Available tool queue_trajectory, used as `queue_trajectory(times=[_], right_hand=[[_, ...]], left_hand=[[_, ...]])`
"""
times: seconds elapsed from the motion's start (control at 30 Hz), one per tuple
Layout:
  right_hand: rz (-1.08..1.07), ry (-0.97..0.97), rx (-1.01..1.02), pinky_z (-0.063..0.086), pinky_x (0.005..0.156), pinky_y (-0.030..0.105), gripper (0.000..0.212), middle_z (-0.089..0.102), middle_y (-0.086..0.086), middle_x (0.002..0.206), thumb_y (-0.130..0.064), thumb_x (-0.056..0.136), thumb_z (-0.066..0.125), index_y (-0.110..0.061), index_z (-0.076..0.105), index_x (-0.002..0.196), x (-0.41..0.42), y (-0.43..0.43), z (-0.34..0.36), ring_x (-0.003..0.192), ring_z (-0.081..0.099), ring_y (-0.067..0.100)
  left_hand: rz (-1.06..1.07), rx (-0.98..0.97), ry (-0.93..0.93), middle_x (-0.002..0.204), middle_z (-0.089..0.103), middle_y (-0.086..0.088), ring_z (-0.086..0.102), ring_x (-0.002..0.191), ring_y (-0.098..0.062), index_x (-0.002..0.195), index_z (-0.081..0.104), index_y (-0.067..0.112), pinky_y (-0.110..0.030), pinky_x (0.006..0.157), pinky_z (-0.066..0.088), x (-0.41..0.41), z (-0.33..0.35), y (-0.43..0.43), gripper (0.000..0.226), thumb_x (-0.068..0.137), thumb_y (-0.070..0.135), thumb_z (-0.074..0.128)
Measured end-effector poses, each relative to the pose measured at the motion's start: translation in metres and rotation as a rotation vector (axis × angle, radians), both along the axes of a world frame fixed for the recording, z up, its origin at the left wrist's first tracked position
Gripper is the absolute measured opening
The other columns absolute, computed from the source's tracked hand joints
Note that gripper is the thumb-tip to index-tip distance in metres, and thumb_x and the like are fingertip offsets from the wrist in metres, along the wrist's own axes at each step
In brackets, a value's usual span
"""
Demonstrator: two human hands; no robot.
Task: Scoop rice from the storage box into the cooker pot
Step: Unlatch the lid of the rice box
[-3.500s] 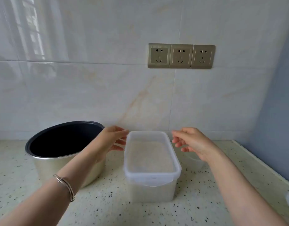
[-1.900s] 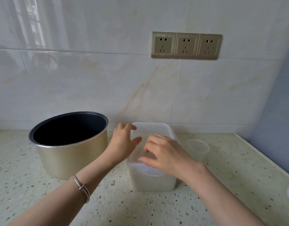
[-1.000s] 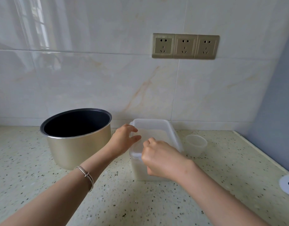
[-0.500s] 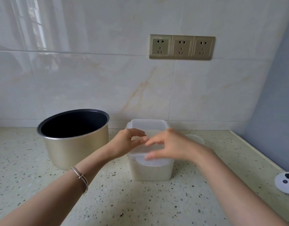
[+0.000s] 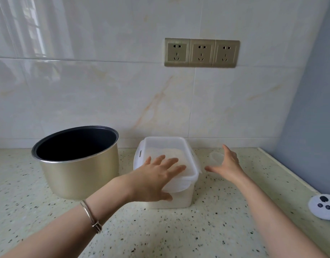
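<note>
The translucent storage box point(image 5: 171, 198) of rice stands mid-counter with its lid point(image 5: 190, 162) on top and its side clips flipped out. My left hand point(image 5: 154, 179) lies across the lid's near half, fingers spread on top and thumb under the front edge. My right hand point(image 5: 226, 165) hovers to the right of the box, fingers apart and holding nothing. Just behind it stands a small clear cup point(image 5: 215, 157), partly hidden. The gold cooker pot point(image 5: 80, 174), dark inside and holding nothing, stands to the left of the box.
A speckled counter point(image 5: 179, 231) runs to a raised edge on the right. A white round device with dark buttons point(image 5: 323, 207) lies at the right edge. Three wall sockets point(image 5: 201, 53) sit on the tiled wall above; a blue wall closes the right side.
My right hand has left the lid and swung right toward the clear cup. My left hand has gone from pinching the lid edge to lying spread over it.
</note>
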State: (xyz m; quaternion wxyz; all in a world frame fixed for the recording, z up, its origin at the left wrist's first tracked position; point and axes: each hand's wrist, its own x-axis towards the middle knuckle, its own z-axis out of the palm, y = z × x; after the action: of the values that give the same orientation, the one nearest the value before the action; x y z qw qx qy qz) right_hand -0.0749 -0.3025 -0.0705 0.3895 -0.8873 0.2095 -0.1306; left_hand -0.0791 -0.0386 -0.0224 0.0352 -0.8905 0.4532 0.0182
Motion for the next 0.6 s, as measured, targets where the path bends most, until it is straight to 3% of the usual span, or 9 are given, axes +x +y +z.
queue_trajectory(times=[0.13, 0.27, 0.37, 0.47, 0.6], right_hand=[[-0.062, 0.017, -0.01, 0.028, 0.108, 0.049, 0.113, 0.013, 0.01, 0.153, -0.032, 0.065, 0.081, -0.02, 0.006, 0.148, 0.003, -0.006, -0.01, 0.14, 0.014, 0.03], [-0.102, 0.024, -0.016, 0.038, 0.1, 0.047, 0.095, 0.033, 0.013, 0.139, -0.032, 0.068, 0.077, -0.019, 0.022, 0.145, 0.005, -0.008, -0.02, 0.131, 0.025, 0.03], [-0.107, -0.015, -0.036, 0.042, 0.094, 0.044, 0.062, 0.042, 0.012, 0.13, -0.029, 0.077, 0.068, -0.014, 0.044, 0.132, 0.007, -0.009, -0.026, 0.124, 0.033, 0.03], [-0.05, -0.131, -0.058, 0.036, 0.097, 0.041, 0.021, 0.046, 0.013, 0.126, -0.023, 0.085, 0.061, -0.014, 0.062, 0.104, 0.01, -0.009, -0.025, 0.123, 0.037, 0.032], [0.065, -0.186, -0.188, 0.025, 0.106, 0.04, 0.006, 0.045, 0.009, 0.129, -0.018, 0.085, 0.062, -0.017, 0.065, 0.081, 0.011, -0.006, -0.017, 0.126, 0.03, 0.027]], left_hand=[[-0.022, 0.034, -0.063, 0.161, -0.003, 0.0, -0.004, 0.147, -0.031, 0.148, -0.003, 0.029, -0.053, 0.118, 0.008, -0.001, -0.002, 0.0, 0.074, 0.092, 0.045, 0.042], [-0.021, 0.05, -0.05, 0.161, -0.007, -0.001, -0.007, 0.147, -0.031, 0.148, -0.006, 0.029, -0.053, 0.118, 0.005, -0.001, -0.002, 0.002, 0.072, 0.093, 0.048, 0.036], [-0.016, 0.041, -0.031, 0.161, -0.007, -0.001, -0.008, 0.147, -0.03, 0.148, -0.006, 0.03, -0.053, 0.118, 0.004, -0.001, -0.001, 0.002, 0.073, 0.092, 0.049, 0.037], [-0.014, 0.045, -0.026, 0.161, -0.007, -0.001, -0.009, 0.147, -0.03, 0.148, -0.005, 0.03, -0.053, 0.118, 0.005, -0.001, 0.0, 0.001, 0.074, 0.091, 0.05, 0.037], [-0.012, 0.051, -0.018, 0.161, -0.007, -0.001, -0.008, 0.147, -0.03, 0.149, -0.005, 0.03, -0.053, 0.118, 0.005, -0.002, 0.002, 0.001, 0.074, 0.091, 0.049, 0.038]])
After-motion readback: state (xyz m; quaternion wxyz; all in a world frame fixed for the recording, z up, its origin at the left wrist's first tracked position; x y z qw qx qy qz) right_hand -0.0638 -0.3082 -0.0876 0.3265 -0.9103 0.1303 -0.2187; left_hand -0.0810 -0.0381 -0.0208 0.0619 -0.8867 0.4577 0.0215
